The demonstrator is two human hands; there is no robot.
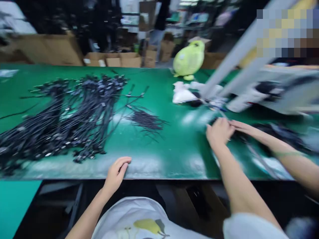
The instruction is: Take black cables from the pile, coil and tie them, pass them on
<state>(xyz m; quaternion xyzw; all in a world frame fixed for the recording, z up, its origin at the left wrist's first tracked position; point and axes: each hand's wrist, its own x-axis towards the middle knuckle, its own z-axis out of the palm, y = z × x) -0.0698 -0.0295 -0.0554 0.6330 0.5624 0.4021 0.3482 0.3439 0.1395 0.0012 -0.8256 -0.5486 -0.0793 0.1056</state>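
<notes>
My left hand point(119, 171) rests at the front edge of the green table point(159, 162), fingers together and bent, with nothing visible in them. Reaching to the right, my right hand point(219, 132) is closed beside some dark cables, blurred by motion; what its fingers grip is hidden. A co-worker's hand point(236, 126) comes in from the right and meets or nearly meets it. Between my hands, farther back, lies a loose bunch of thin black cable ties point(147, 120). Large bundles of black cables point(87, 113) with small connectors spread over the left side.
A lime-green fan point(188, 59) stands at the table's back, with a white crumpled bag point(183, 93) in front. Pale slanted posts point(234, 49) rise at right. More black cables point(281, 136) lie by the co-worker's arm. Cardboard boxes point(129, 60) line the far side.
</notes>
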